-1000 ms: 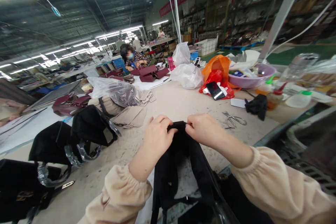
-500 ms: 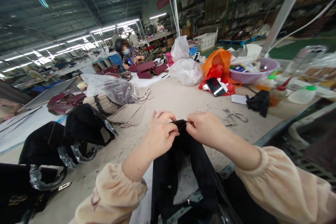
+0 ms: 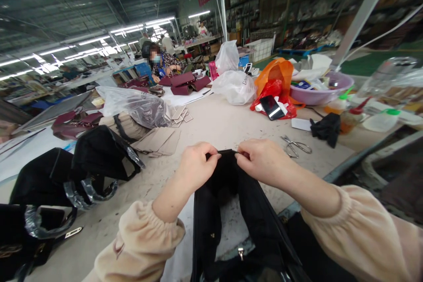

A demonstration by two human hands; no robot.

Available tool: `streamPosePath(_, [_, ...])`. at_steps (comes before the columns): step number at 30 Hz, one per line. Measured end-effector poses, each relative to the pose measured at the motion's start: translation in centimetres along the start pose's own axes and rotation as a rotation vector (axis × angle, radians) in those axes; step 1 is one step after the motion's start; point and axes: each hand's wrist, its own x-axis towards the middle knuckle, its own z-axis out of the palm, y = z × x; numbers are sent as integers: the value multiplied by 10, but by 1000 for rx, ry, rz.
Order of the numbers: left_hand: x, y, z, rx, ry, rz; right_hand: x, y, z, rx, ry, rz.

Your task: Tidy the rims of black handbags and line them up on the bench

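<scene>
A black bag (image 3: 228, 211), open in the middle, lies before me at the front of the worktable (image 3: 211, 123). My left hand (image 3: 198, 163) pinches its far edge on the left side. On the right side of that same edge, my right hand (image 3: 259, 158) is closed on it with thumb and fingers. A short dark strip of the edge shows between both hands. Small metal fittings (image 3: 241, 253) sit on the bag's inner part. The bag's near end runs out of the picture.
Black bags with wrapped handles (image 3: 99, 154) stand at left beside beige panels (image 3: 158, 141). Scissors (image 3: 295, 146), a black cloth (image 3: 325, 128), a phone (image 3: 272, 108) and a purple basin (image 3: 322, 92) lie to the right. A masked co-worker (image 3: 163, 64) sits beyond maroon pieces (image 3: 185, 83).
My left hand has changed its hold: its fingers, raised before, are now folded down pinching the edge. The far edge is now stretched straighter between both hands. The view has shifted slightly.
</scene>
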Motion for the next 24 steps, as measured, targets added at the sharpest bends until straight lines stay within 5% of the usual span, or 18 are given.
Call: streamPosePath(24, [1, -6, 3, -92, 4, 134, 19, 1, 2, -89, -59, -161])
